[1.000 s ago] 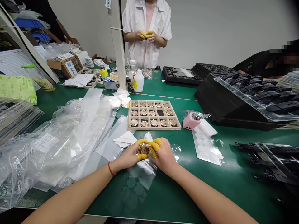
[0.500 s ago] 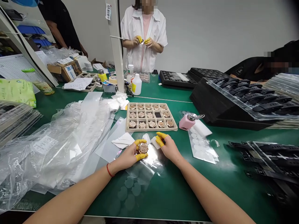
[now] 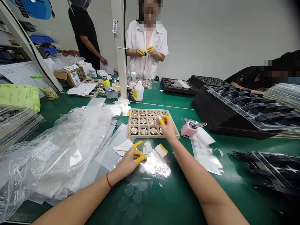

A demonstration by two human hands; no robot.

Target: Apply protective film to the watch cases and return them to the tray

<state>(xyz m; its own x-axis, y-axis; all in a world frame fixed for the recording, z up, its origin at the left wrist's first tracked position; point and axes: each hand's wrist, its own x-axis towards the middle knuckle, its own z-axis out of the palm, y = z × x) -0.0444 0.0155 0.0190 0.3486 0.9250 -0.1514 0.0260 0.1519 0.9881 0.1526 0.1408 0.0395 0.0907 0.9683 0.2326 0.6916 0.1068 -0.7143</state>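
Note:
A beige compartment tray [image 3: 130, 134] holds rose-gold watch heads in rows. Over the right part of its middle row, my right hand [image 3: 167, 127], with yellow finger cots, pinches a watch head [image 3: 158, 121], partly hidden by the fingers. Nearer to me, my left hand [image 3: 131, 159], also in yellow finger cots, is empty with its thumb and fingers apart above clear film [image 3: 153, 167]. Between the hands and the tray's front lie a small white pad with a yellow edge [image 3: 161, 150] and a folded white cloth [image 3: 123, 147].
A pink pump bottle [image 3: 188, 129] stands right of the tray, beside sheets of round clear stickers [image 3: 203, 156]. Plastic bags [image 3: 70, 150] cover the left side. Black watch straps [image 3: 269, 117] rest on black trays at right. A co-worker in white [image 3: 147, 47] stands opposite.
The watch head has gone from my left hand to my right, which has moved forward to the tray. The white pad, formerly in my right hand, now lies on the table.

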